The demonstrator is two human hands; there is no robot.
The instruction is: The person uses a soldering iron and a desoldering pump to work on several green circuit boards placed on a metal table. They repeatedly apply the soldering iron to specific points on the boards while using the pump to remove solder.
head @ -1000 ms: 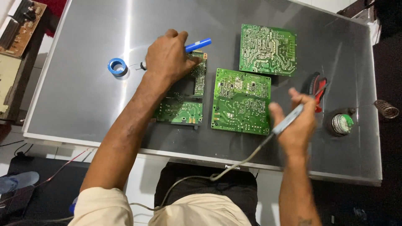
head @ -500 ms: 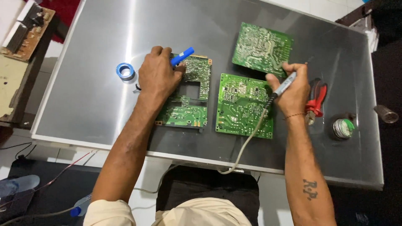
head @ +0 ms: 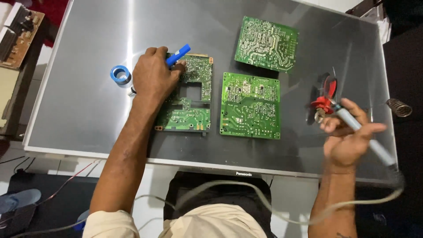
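Note:
My left hand (head: 153, 78) grips a blue pen-shaped tool (head: 178, 54) and rests on the top left of an L-shaped green circuit board (head: 190, 100). My right hand (head: 348, 137) holds a soldering iron (head: 362, 136) with a grey cable (head: 282, 207), near the right edge of the grey table (head: 83, 110). The iron's tip points toward red-handled pliers (head: 325, 98). A green circuit board (head: 250, 105) lies at the centre, and another green board (head: 266, 44) lies behind it.
A blue roll of tape (head: 120, 74) lies left of my left hand. A metal coil stand (head: 399, 107) sits at the far right. A side bench (head: 17, 31) with electronic parts stands at the upper left.
My right hand has moved with the soldering iron from over the centre board to the right, beside the pliers. My left hand stays on the L-shaped board.

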